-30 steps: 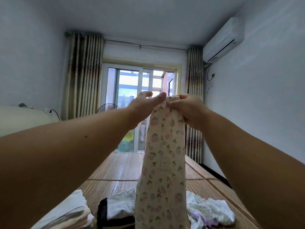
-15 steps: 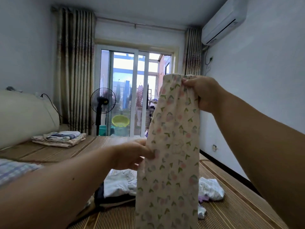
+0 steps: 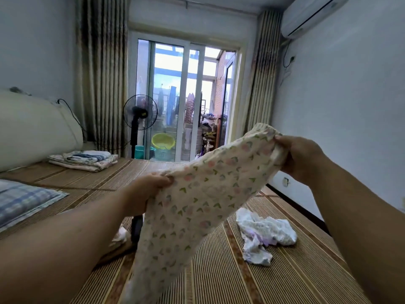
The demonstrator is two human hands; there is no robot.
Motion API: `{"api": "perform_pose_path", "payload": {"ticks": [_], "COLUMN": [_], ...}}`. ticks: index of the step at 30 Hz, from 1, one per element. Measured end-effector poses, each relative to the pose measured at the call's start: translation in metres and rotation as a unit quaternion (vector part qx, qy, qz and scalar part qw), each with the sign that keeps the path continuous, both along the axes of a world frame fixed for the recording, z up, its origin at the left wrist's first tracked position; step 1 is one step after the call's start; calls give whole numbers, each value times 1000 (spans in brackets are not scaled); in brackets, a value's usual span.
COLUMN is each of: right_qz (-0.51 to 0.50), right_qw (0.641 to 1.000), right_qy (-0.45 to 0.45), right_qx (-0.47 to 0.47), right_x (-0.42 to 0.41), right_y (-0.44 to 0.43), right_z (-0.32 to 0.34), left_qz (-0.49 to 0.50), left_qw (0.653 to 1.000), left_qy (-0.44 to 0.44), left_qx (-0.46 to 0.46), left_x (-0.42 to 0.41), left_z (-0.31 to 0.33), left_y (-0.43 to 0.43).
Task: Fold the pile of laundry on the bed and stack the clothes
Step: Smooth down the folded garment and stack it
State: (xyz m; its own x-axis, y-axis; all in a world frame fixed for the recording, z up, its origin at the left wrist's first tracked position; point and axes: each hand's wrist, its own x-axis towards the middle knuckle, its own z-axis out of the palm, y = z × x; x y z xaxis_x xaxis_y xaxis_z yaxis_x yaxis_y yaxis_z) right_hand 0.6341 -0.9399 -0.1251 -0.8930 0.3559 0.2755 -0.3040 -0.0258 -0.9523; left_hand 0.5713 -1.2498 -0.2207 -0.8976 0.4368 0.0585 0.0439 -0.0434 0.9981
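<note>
The bed (image 3: 285, 270) carries one crumpled white garment (image 3: 265, 233) near its right edge. The left hand (image 3: 142, 191) and right hand (image 3: 298, 156) both grip one floral garment (image 3: 197, 205).

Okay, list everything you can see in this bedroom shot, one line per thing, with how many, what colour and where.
floral garment: 1, cream with pink and green print, held up over the mat
crumpled clothes: 1 heap, white with some lilac, on the mat at right
dark garment: 1, black, on the mat, partly hidden behind the floral garment
folded stack: 1, pale blue and cream, far left by the headboard
pillow: 1, blue plaid, left edge
mat: 1, brown striped, under the clothes
fan: 1, black, standing before the glass door
basin: 1, yellow, beyond the door
air conditioner: 1, white, top right wall
left hand: 1, grips the floral garment's left side
right hand: 1, grips its raised end
</note>
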Motion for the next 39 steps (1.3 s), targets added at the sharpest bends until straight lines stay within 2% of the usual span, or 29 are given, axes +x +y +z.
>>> {"api": "perform_pose_path", "payload": {"ticks": [6,10,14,18,20,22,24,26,28,30,33,36,39], "right_qz": [59,71,22,-71,-132,-178,-203,-210,-167,-74,36,53,34], "right_qw": [995,990,982,964,943,895,823,803,804,772,705,684,671], "right_qy": [-81,-114,-181,-256,-292,-329,-358,-307,-229,-214,-318,-396,-424], "right_qx": [-30,-46,-53,-4,88,243,391,466,523,594,632,611,607], "right_x": [5,0,-14,-32,-39,-41,-48,-57,-66,-75,-80,-77,-69], "right_y": [4,12,32,58,78,91,107,104,87,62,44,58,75], "right_z": [-73,-127,-196,-266,-306,-332,-348,-351,-352,-357,-373,-380,-381], "left_qz": [-7,0,21,66,64,45,-12,-39,-48,-56,-59,-85,-144], "left_qw": [992,976,944,890,872,855,790,741,738,750,745,733,717], "left_qy": [-38,-53,-36,69,96,104,153,185,174,143,167,199,226], "left_qx": [-121,-213,-328,-446,-475,-506,-593,-644,-651,-644,-643,-644,-644], "left_x": [-1,-15,-48,-84,-91,-81,-73,-60,-53,-49,-43,-46,-56], "left_z": [33,26,-39,-131,-175,-210,-240,-261,-280,-294,-304,-302,-294], "left_y": [-64,-61,-21,41,80,104,133,148,151,145,139,138,148]}}
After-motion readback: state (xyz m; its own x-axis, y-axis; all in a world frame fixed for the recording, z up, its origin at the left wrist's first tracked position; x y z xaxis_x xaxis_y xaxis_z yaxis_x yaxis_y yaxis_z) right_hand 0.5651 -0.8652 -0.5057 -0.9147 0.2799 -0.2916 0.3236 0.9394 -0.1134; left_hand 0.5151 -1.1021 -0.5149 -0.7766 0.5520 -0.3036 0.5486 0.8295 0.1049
